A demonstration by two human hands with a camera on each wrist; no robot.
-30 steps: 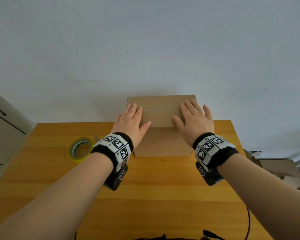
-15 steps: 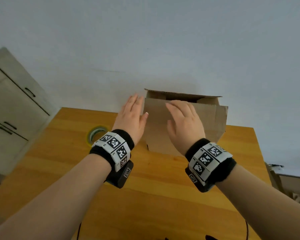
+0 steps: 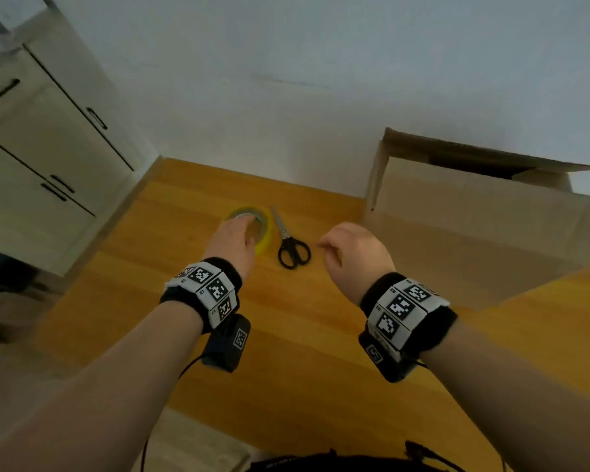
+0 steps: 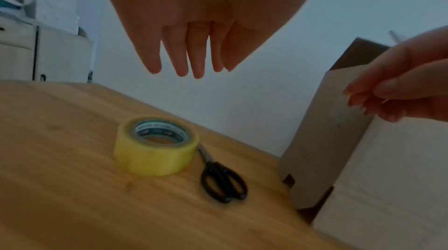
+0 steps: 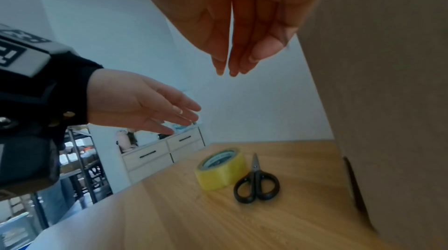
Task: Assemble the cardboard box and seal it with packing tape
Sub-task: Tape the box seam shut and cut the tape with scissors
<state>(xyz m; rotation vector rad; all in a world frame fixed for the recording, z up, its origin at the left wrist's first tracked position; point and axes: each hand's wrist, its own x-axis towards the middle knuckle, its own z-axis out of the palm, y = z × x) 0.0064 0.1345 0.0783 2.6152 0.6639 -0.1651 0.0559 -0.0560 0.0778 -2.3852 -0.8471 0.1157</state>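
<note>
The brown cardboard box (image 3: 474,229) stands at the table's far right with its top flaps partly raised; it also fills the right of the left wrist view (image 4: 363,158) and the right wrist view (image 5: 387,101). A yellow tape roll (image 3: 264,229) (image 4: 155,147) (image 5: 221,168) lies flat on the table to its left. My left hand (image 3: 234,236) (image 4: 191,43) hovers above the roll with straight fingers, not touching it. My right hand (image 3: 351,253) (image 5: 237,34) hangs in the air beside the box's left face, fingers loosely bent, holding nothing.
Black-handled scissors (image 3: 290,247) (image 4: 221,179) (image 5: 255,181) lie just right of the tape roll. The wooden table (image 3: 304,352) ends at a white wall behind. Pale cabinets (image 3: 41,148) stand to the left, beyond the table's edge.
Both hands have left the box flaps and swung left. The left hand now hovers over the tape roll; the right hangs beside the box. The flaps have sprung up.
</note>
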